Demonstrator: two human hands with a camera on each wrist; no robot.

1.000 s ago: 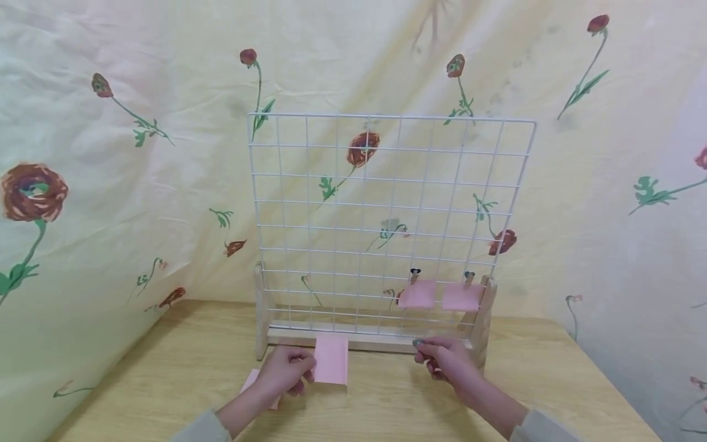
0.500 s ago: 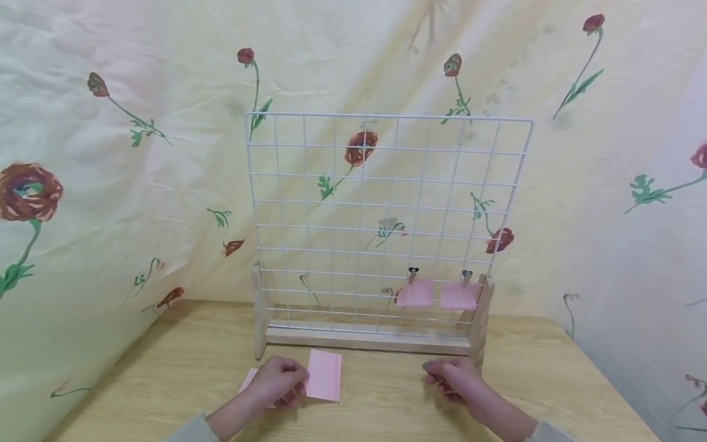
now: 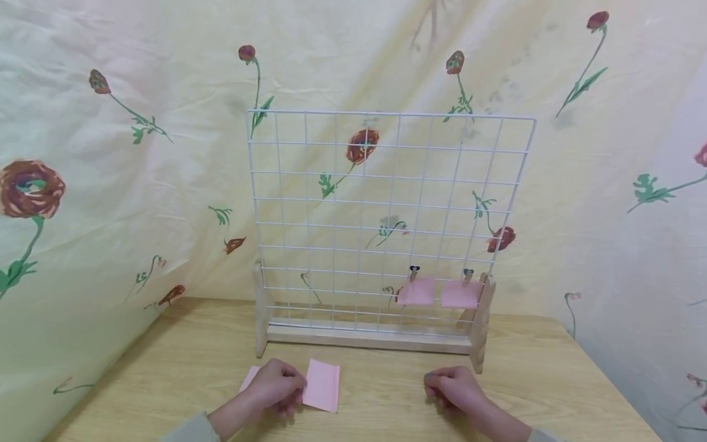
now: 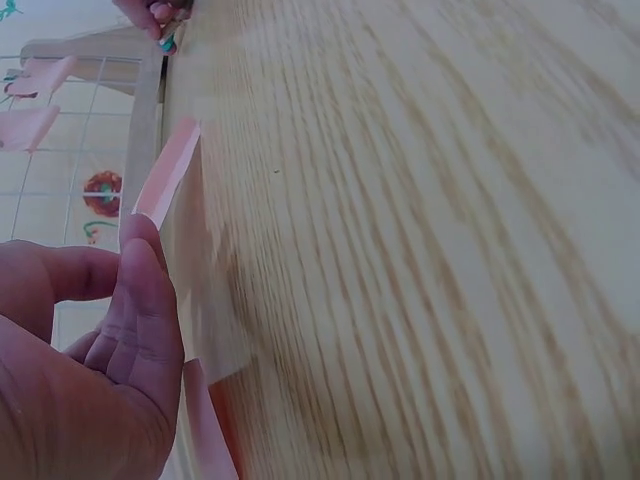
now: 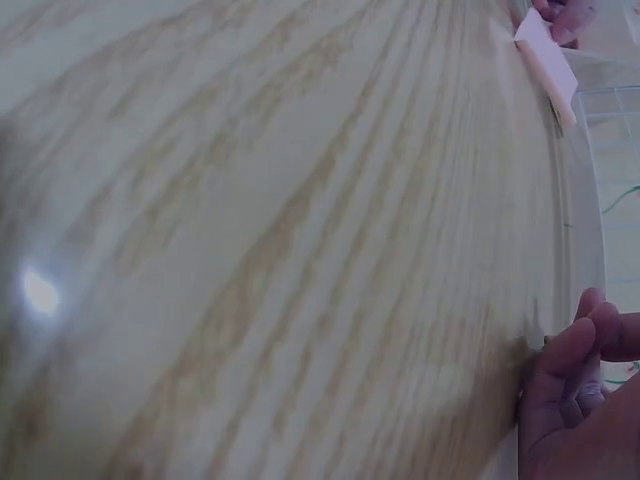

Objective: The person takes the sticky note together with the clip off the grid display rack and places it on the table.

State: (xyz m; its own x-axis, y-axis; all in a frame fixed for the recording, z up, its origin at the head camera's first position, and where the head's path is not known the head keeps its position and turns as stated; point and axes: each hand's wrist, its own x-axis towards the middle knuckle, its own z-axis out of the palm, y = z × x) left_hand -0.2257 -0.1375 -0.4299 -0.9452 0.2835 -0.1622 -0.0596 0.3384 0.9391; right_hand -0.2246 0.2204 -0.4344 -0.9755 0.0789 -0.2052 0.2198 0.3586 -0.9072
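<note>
My left hand (image 3: 274,387) pinches a pink paper note (image 3: 322,387) by its left edge, tilted a little above the wooden table. The note's far side has a folded strip, as the left wrist view shows. Another pink note (image 4: 207,430) lies on the table, partly hidden under my left hand. My right hand (image 3: 457,388), apart at the right, pinches a small clip (image 4: 168,44) with a teal end, mostly covered by the fingers. Two more pink notes, a left one (image 3: 417,291) and a right one (image 3: 460,294), hang by small wooden clips on the white wire grid (image 3: 361,224).
The grid stands upright behind both hands in a wooden base (image 3: 367,339) with a side post at each end. Flower-printed cloth (image 3: 193,153) surrounds the back and sides. The table (image 3: 381,405) extends in front of the base.
Both hands have moved back from the base towards me. The held note has come down and slightly left, tilting. My right hand with the clip has shifted slightly right.
</note>
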